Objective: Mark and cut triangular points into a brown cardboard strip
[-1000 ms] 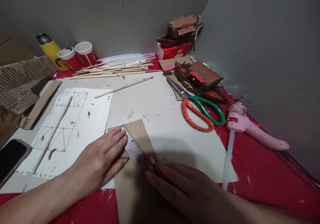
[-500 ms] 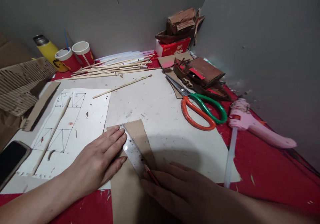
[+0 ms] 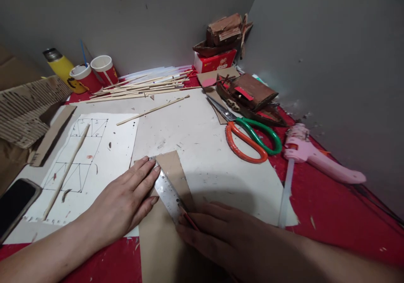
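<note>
A metal ruler lies slantwise across a piece of brown cardboard. The fingers of my left hand rest flat on the ruler's upper end, with the thumb apart on the cardboard. My right hand, in shadow, grips a red pencil whose tip is at the ruler's right edge. Part of the lower cardboard is hidden in shadow and behind my right hand.
Scissors and a pink glue gun lie at the right. Wooden sticks, cups and brown model boats stand behind. A drawing sheet and a phone are at the left.
The view has shifted slightly, so the scissors and glue gun appear a little further left. Both hands keep nearly the same place on the ruler and pencil.
</note>
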The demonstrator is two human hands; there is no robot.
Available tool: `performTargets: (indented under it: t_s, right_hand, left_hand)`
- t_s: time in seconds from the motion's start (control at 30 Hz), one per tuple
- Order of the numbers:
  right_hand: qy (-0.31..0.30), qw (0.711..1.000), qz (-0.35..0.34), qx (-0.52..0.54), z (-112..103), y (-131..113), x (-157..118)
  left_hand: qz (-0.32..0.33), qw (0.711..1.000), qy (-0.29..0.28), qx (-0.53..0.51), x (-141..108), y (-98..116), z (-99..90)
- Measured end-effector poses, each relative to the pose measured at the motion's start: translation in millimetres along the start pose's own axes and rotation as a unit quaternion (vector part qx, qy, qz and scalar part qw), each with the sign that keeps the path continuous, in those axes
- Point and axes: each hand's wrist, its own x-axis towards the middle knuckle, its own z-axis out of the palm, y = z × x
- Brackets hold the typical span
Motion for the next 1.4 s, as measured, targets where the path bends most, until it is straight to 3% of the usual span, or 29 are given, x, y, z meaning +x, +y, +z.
performTargets:
  t_s: [0.17,0.53,1.4]
  right_hand:
    - [0.000,1.000,-0.003,0.017,0.6,0.6,0.5]
    - [0.012,1.000,-0.007,0.023,6.3,-0.5,2.0]
    - [-0.006,0.998,-0.042,0.041,5.1,-3.4,8.8]
  left_hand:
    - [-0.018,1.000,0.002,0.014,1.2,3.0,-1.1]
    - [0.040,0.996,-0.001,0.079,0.3,2.6,-1.4]
    - [0.047,0.997,0.022,0.058,0.6,0.6,-3.3]
